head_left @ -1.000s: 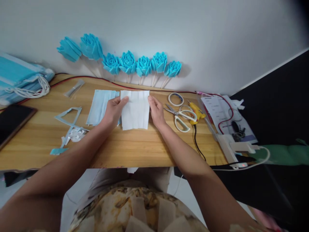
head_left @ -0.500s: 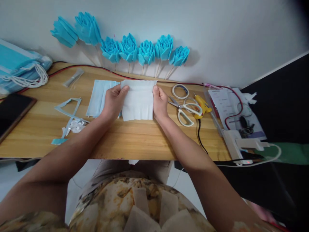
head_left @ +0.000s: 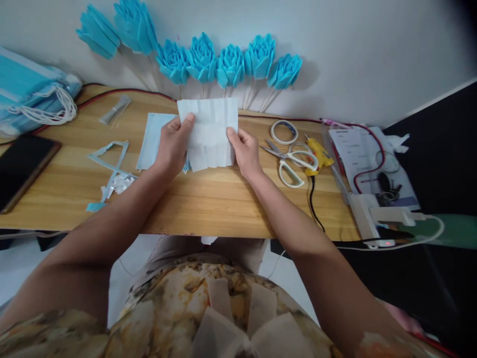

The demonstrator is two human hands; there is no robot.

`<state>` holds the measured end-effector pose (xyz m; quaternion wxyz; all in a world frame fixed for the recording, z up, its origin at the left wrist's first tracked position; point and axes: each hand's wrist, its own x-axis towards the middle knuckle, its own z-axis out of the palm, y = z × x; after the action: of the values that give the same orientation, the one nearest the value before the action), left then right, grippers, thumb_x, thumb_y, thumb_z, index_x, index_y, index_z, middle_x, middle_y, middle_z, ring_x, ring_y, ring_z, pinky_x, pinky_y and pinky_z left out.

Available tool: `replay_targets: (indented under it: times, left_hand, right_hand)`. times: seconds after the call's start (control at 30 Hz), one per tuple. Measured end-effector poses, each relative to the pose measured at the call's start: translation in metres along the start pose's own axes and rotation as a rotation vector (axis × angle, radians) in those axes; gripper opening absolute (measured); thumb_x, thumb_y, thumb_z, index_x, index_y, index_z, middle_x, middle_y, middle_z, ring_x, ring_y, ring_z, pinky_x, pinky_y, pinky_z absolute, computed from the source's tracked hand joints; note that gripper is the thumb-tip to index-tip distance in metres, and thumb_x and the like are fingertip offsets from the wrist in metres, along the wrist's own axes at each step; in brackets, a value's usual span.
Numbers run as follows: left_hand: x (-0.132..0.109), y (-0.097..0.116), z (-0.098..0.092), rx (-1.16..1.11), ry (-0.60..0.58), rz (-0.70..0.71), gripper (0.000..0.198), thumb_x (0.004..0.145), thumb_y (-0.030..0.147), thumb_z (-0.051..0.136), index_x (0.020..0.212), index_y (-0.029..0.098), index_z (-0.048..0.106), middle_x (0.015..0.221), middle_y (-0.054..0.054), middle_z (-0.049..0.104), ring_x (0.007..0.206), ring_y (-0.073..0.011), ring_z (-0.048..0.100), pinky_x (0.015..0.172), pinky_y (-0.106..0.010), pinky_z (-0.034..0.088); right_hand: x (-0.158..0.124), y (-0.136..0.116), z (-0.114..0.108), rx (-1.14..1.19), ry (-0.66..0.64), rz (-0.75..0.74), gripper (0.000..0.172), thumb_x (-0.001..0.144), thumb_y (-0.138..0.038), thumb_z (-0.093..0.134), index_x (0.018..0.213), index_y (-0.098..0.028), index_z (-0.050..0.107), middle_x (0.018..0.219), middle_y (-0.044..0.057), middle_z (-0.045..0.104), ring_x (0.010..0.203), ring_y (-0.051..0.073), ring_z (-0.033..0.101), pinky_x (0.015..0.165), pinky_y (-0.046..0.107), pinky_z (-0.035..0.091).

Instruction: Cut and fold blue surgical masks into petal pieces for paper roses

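A white pleated mask sheet [head_left: 209, 130] is held up off the wooden table [head_left: 208, 199], tilted toward me. My left hand [head_left: 173, 145] pinches its left edge with the thumb on top. My right hand [head_left: 245, 151] grips its lower right edge. Under and left of it a light blue mask layer [head_left: 152, 139] lies flat on the table.
Blue fabric roses on sticks [head_left: 208, 62] lean against the wall. Scissors [head_left: 286, 166], a yellow glue gun [head_left: 318, 155] and a tape roll [head_left: 283, 132] lie right of my hands. Cut mask scraps [head_left: 110, 171], a phone [head_left: 22, 166] and a stack of blue masks [head_left: 30, 99] are on the left.
Both hands have lifted the white sheet from lying flat on the table and raised its far edge toward the wall. The camera view has tipped slightly downward.
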<state>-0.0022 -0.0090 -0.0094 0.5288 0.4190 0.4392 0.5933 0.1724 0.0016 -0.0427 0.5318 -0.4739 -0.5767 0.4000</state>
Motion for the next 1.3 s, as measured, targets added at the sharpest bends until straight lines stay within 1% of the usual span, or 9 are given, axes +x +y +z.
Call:
replay_targets:
  times: [0.1,0.17,0.27,0.37,0.5,0.73,1.03,1.2,1.3]
  left_hand:
    - [-0.006,0.000,0.005,-0.146,-0.210,-0.047,0.047,0.083,0.065,0.074,0.086,0.018,0.068,0.089,-0.008,0.073,0.105,-0.0271,0.070,0.084,-0.035,0.056]
    - [-0.010,-0.002,0.007,-0.132,-0.249,-0.071,0.049,0.078,0.065,0.078,0.087,0.018,0.069,0.088,-0.009,0.073,0.104,-0.0287,0.071,0.084,-0.037,0.057]
    - [-0.011,-0.007,0.006,-0.012,-0.112,-0.044,0.042,0.075,0.057,0.084,0.082,0.019,0.067,0.081,-0.006,0.070,0.092,-0.0262,0.071,0.076,-0.034,0.055]
    - [-0.010,-0.011,0.004,0.096,0.050,0.031,0.038,0.081,0.054,0.081,0.078,0.020,0.063,0.076,-0.003,0.065,0.086,-0.0222,0.067,0.068,-0.029,0.051]
    - [-0.008,-0.015,0.002,0.204,0.151,0.147,0.040,0.084,0.054,0.079,0.076,0.020,0.059,0.077,-0.001,0.059,0.089,-0.0198,0.063,0.068,-0.025,0.048]
    - [-0.005,-0.008,0.002,0.232,0.158,0.148,0.041,0.081,0.053,0.082,0.073,0.021,0.058,0.070,0.001,0.054,0.079,-0.0172,0.059,0.062,-0.024,0.044]
    - [0.002,-0.004,-0.006,0.113,-0.002,-0.084,0.037,0.079,0.050,0.079,0.072,0.021,0.058,0.062,0.001,0.057,0.057,-0.0139,0.054,0.051,-0.025,0.042]
    - [0.001,-0.002,-0.005,-0.023,-0.076,-0.059,0.045,0.074,0.056,0.082,0.094,0.018,0.067,0.081,-0.006,0.073,0.078,-0.0219,0.071,0.063,-0.028,0.055]
    - [-0.001,-0.001,-0.004,-0.038,-0.003,-0.064,0.047,0.070,0.054,0.085,0.095,0.016,0.069,0.082,-0.007,0.075,0.076,-0.0227,0.072,0.065,-0.030,0.057]
  right_hand:
    - [0.001,0.000,-0.001,-0.037,0.087,-0.020,0.060,0.089,-0.078,0.055,0.070,-0.023,0.045,0.069,-0.002,0.033,0.071,0.013,0.043,0.062,0.027,0.036]
    - [0.003,0.000,-0.001,-0.040,0.117,-0.027,0.060,0.091,-0.079,0.052,0.070,-0.023,0.045,0.069,-0.002,0.032,0.071,0.013,0.042,0.062,0.027,0.035]
    - [0.002,-0.002,-0.002,-0.062,0.139,-0.042,0.061,0.093,-0.080,0.046,0.071,-0.023,0.044,0.070,-0.002,0.031,0.071,0.013,0.042,0.062,0.027,0.035]
    - [-0.001,-0.005,-0.002,-0.108,0.156,-0.067,0.060,0.094,-0.079,0.043,0.072,-0.023,0.044,0.071,-0.002,0.031,0.072,0.014,0.043,0.064,0.028,0.036]
    - [-0.004,-0.009,0.000,-0.121,0.139,-0.086,0.058,0.095,-0.077,0.045,0.072,-0.023,0.042,0.072,-0.001,0.032,0.075,0.014,0.044,0.067,0.027,0.039]
    - [-0.002,-0.011,0.001,-0.081,0.131,-0.033,0.057,0.094,-0.074,0.050,0.070,-0.024,0.037,0.070,-0.002,0.033,0.073,0.014,0.041,0.066,0.027,0.038]
    - [0.000,-0.010,-0.003,-0.162,0.177,-0.102,0.061,0.093,-0.077,0.045,0.066,-0.025,0.031,0.064,-0.005,0.026,0.063,0.012,0.031,0.061,0.030,0.028]
    - [-0.003,-0.009,-0.001,-0.135,0.121,-0.105,0.057,0.095,-0.070,0.049,0.065,-0.024,0.032,0.063,-0.005,0.028,0.063,0.012,0.030,0.061,0.029,0.027]
    - [-0.006,-0.012,0.002,-0.087,0.030,-0.095,0.054,0.094,-0.067,0.053,0.066,-0.024,0.036,0.064,-0.005,0.031,0.063,0.012,0.032,0.061,0.029,0.028]
